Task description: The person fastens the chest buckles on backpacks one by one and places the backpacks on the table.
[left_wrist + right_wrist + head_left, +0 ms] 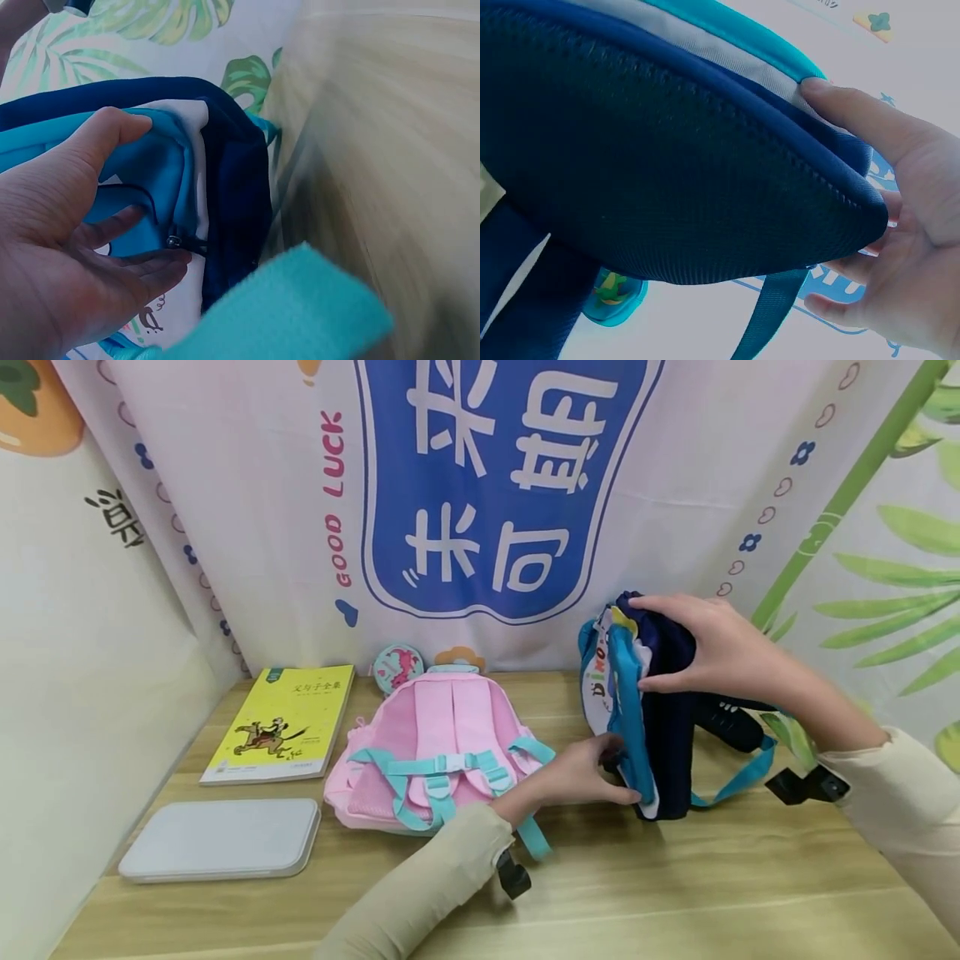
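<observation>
A navy and teal backpack [671,743] with a "DINO" front stands on its side edge at the right of the table. My left hand [573,772] grips its lower front edge; in the left wrist view the thumb of that hand [82,240] lies on the teal fabric [161,157], fingers beside a zipper pull [175,241]. Higher up, my right hand [705,639] holds the bag's top. The right wrist view shows the right hand [919,202] with its thumb on the teal-and-white edge and fingers behind the navy panel [667,165], partly hidden.
Beside my left forearm lies a pink backpack [393,718] with turquoise straps. A yellow book [300,718] and a pale flat case [221,839] are at the left. The backpack's dark strap [731,725] and teal webbing [738,781] trail rightward. A printed curtain [285,527] hangs behind.
</observation>
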Available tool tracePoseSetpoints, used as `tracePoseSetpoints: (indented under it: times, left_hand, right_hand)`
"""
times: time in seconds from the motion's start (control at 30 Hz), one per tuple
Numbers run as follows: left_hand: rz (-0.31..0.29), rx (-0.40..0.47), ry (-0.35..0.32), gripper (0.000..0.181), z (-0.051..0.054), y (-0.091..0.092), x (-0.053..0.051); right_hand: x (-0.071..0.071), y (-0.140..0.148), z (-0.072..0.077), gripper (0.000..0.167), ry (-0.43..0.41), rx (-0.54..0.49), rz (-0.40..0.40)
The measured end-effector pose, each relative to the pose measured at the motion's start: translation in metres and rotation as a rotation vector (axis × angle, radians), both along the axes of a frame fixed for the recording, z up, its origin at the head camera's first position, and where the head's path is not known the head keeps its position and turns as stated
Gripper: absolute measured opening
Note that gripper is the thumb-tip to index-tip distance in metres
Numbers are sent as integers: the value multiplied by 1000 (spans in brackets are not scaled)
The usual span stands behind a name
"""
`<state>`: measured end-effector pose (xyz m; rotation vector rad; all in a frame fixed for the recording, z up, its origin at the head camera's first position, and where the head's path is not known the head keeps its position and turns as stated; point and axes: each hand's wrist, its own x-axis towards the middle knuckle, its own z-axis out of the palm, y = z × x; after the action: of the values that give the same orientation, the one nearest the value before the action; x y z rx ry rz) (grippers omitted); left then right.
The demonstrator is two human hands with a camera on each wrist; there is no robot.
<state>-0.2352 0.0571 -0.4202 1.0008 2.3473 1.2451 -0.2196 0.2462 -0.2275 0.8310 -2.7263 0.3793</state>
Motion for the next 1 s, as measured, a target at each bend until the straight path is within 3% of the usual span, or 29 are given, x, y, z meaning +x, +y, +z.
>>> tracePoseSetpoints:
  times: [0.23, 0.47, 0.57, 0.67, 0.77, 0.9, 1.0]
  left_hand:
    - [-20, -18, -11, 77, -1, 5, 0]
    - [-4, -18, -33, 85, 5, -9, 2]
    - [-6, 57, -37, 90, 10, -17, 0]
    - [-10, 185, -42, 94, 21, -24, -3]
    - [13, 310, -37, 96, 40, -32, -4]
    - [85, 392, 29, 89, 66, -43, -5]
    - [116, 423, 94, 81, 80, -49, -8]
  right_hand:
    - [4, -7, -5, 92, 29, 22, 39]
    - [7, -12, -6, 94, -19, 25, 19]
    - [7, -13, -6, 95, -37, 33, 4]
    - [7, -14, -7, 95, -33, 36, -2]
    - [7, -15, -9, 96, -32, 32, -1]
    - [6, -17, -11, 96, -39, 29, 5]
    - [5, -18, -13, 95, -38, 24, 10]
